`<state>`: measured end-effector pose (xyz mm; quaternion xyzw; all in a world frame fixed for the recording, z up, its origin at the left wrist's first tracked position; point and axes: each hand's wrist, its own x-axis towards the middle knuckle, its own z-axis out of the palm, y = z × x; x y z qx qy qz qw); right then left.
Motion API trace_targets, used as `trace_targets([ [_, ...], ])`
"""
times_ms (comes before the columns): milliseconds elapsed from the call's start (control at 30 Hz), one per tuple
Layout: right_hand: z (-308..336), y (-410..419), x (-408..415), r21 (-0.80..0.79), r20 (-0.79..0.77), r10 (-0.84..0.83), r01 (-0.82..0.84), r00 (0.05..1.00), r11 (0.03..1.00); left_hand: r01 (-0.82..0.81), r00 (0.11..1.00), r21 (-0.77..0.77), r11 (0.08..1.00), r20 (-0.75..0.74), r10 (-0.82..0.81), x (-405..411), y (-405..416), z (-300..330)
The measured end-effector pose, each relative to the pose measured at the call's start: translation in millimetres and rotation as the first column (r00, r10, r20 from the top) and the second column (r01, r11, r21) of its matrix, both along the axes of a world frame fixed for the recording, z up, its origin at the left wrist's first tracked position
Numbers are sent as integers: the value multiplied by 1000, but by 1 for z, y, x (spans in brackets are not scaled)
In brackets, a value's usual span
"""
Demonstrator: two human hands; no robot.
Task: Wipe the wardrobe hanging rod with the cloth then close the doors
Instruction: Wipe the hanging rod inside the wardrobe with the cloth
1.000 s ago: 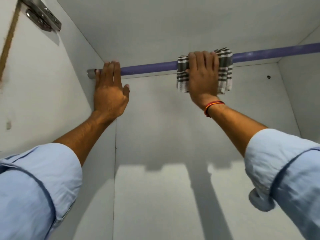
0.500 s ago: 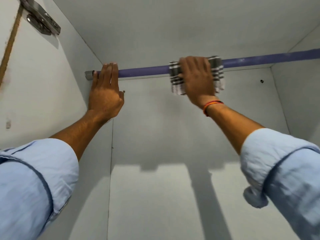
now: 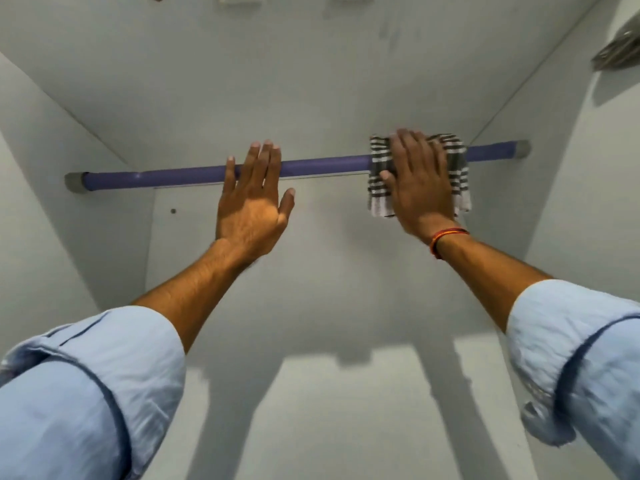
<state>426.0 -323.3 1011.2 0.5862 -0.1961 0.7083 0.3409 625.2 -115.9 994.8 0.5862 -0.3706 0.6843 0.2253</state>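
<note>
The hanging rod [image 3: 322,167] is a purple bar with grey end caps, spanning the wardrobe from the left side wall [image 3: 41,209] to the right side wall [image 3: 568,188], just below the top panel [image 3: 277,81]. The cloth [image 3: 457,168], striped dark grey and white, is folded over the rod near its right end, its lower edge hanging down in front of the back panel [image 3: 329,271]. The right hand [image 3: 419,181] presses flat on the cloth, fingers [image 3: 408,143] curled over the top of the rod and gripping the cloth against it; an orange-red thread band [image 3: 446,237] circles that wrist. The left hand [image 3: 252,202] lies against the bare rod near its middle, fingers extended and loose, thumb spread out to the side, holding nothing. Both forearms come out of rolled light-blue sleeves [image 3: 86,393]. The wardrobe interior is plain pale grey, with a small dark hole [image 3: 173,211] in the back panel near the left wall. A metal hinge [image 3: 620,46] shows blurred at the upper right edge. Arm shadows fall on the lower back panel.
</note>
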Motion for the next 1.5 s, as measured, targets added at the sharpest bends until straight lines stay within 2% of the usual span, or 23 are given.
trace_targets([
  [133, -5, -54, -64, 81, 98, -11, 3, 995, 997, -38, 999, -45, 998, 30, 39, -4, -16, -1],
  [233, -2, -45, -56, 102, 99, -35, 25, 994, 994, -33, 999, -68, 997, 20, 34, -4, -20, -1],
  [300, 0, -22, -31, 71, 22, -31, 29, 999, 997, -16, 1000, -74, 997, 16, 17, -4, -22, 1],
  [433, -1, 22, 22, -89, -154, -70, 57, 986, 994, 19, 1000, -98, 995, 14, -17, -6, -24, -1],
  [533, 2, 25, 15, -153, -211, -84, 52, 974, 987, 34, 999, -111, 993, 13, -33, -11, -23, 0],
  [600, 2, 9, -5, -105, -202, -91, 71, 975, 992, 32, 999, -112, 993, -3, -32, -12, -24, 0],
  [700, 2, -35, -51, 33, -80, -66, 69, 995, 997, 18, 1000, -104, 994, -19, -21, -13, -26, -1],
  [767, -1, -62, -88, 94, -26, -123, 125, 992, 988, 26, 999, -101, 995, -20, -28, -14, -27, -2],
  [867, -5, -75, -113, 143, -62, -229, 236, 971, 961, 40, 999, -82, 996, -27, -42, -16, -24, -2],
  [967, -9, -63, -108, 159, -48, -265, 269, 963, 950, 32, 999, -46, 998, -38, -34, -21, -19, -7],
  [1100, -29, -27, -126, 265, -178, -252, 293, 951, 919, -29, 993, 39, 999, -116, 34, -29, -4, -7],
  [1167, -49, -10, -137, 310, -194, -218, 271, 956, 911, -13, 995, 74, 997, -95, 20, -40, 4, -12],
  [1233, -79, 9, -144, 364, -190, -190, 249, 963, 898, 113, 994, 140, 984, -16, -112, -59, 7, -28],
  [1300, -116, 32, -147, 395, -219, -186, 261, 958, 881, 339, 938, 269, 902, -29, -344, -85, 4, -55],
  [1333, -134, 43, -148, 399, -229, -176, 257, 957, 880, 475, 878, 325, 818, -119, -463, -98, -1, -70],
  [1400, -176, 75, -145, 425, -236, -151, 241, 960, 872, 743, 668, 378, 552, -365, -649, -128, -8, -110],
  [1467, -222, 107, -140, 435, -225, -122, 212, 967, 875, 889, 447, 359, 284, -542, -712, -162, -18, -151],
  [1500, -242, 122, -137, 452, -227, -96, 192, 969, 871, 922, 364, 341, 183, -603, -710, -177, -20, -170],
])
